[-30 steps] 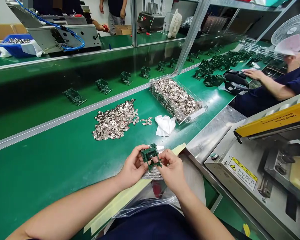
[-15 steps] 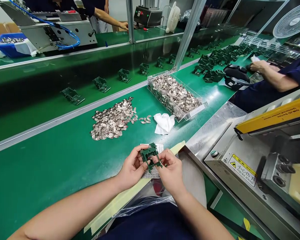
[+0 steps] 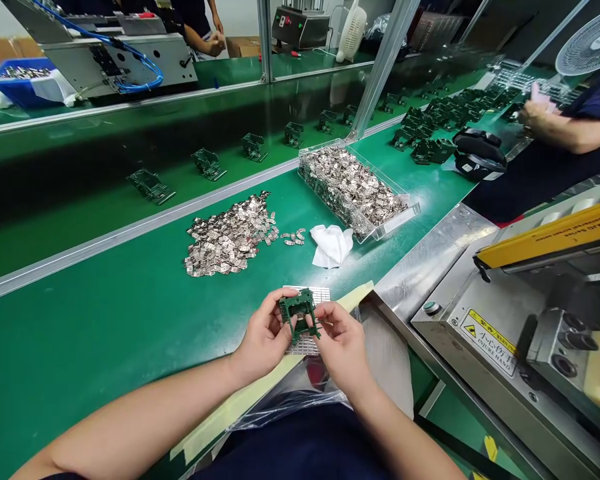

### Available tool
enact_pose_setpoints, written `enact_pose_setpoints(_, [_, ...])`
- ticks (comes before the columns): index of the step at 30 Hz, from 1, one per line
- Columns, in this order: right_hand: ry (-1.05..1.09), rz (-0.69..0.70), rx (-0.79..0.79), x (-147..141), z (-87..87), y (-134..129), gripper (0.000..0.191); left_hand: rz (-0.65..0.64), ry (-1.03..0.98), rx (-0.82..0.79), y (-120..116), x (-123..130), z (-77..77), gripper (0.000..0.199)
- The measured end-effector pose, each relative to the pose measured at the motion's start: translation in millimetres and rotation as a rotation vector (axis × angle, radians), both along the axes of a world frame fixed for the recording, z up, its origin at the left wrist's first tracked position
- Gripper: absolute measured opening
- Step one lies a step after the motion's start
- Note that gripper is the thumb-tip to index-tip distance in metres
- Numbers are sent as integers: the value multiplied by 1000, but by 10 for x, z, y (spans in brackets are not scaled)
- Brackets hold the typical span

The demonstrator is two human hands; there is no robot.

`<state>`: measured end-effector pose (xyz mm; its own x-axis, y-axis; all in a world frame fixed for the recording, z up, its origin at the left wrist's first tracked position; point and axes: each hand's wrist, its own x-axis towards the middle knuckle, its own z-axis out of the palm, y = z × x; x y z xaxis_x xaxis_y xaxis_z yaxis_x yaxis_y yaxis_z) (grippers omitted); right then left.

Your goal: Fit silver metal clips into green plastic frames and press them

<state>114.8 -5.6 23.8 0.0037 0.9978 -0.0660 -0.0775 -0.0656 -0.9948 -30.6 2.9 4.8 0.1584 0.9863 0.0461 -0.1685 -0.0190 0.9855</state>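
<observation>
Between my two hands is a green plastic frame (image 3: 299, 302) with an open middle, tilted toward me. My left hand (image 3: 264, 333) grips its left side, thumb along the lower edge. My right hand (image 3: 344, 340) pinches the right side, its thumb at the frame's opening; whether a small part sits between those fingertips I cannot make out. Under the hands lies a sheet with a metallic grid pattern (image 3: 306, 345), partly covered. Past them on the green bench are a heap of small metal plates (image 3: 227, 237), a few loose ones, and a crumpled white cloth (image 3: 332, 245).
A clear tray (image 3: 403, 219) full of metal plates stands beyond the cloth. Similar green frames (image 3: 209, 164) sit in a row on the conveyor (image 3: 80, 213). To my right is a machine with a warning label (image 3: 489, 341); a co-worker's hands (image 3: 537, 113) are farther back.
The green frame has turned slightly in my hands, so its opening shows more squarely. A co-worker across the conveyor has drawn an arm back; the one at right has raised their hands.
</observation>
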Motion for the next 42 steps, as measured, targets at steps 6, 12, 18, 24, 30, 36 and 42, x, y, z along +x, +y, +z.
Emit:
enact_pose_setpoints(6, [105, -47, -44, -25, -11, -17, 12, 25, -30, -67, -62, 29, 50, 32])
enact_pose_setpoints(12, [184, -57, -132, -36, -16, -60, 21, 42, -74, -124, -125, 83, 99, 33])
enact_pose_setpoints(18, [259, -61, -186, -53, 82, -143, 31, 18, -57, -113, -209, 99, 159, 34])
enact_pose_setpoints(24, [309, -94, -168, -16, 75, -289, 34, -7, 39, -50, -295, 146, 166, 33])
enact_pose_setpoints(30, [258, -132, -86, 125, 13, -406, 34, -69, 154, 7, -325, 199, 111, 35])
enact_pose_setpoints(36, [139, -195, -95, 477, -271, -442, 37, 4, 42, -68, -83, 208, 124, 44])
enact_pose_setpoints(42, [146, 59, -211, 435, -594, -424, 47, -57, 11, -75, 201, 364, 132, 52])
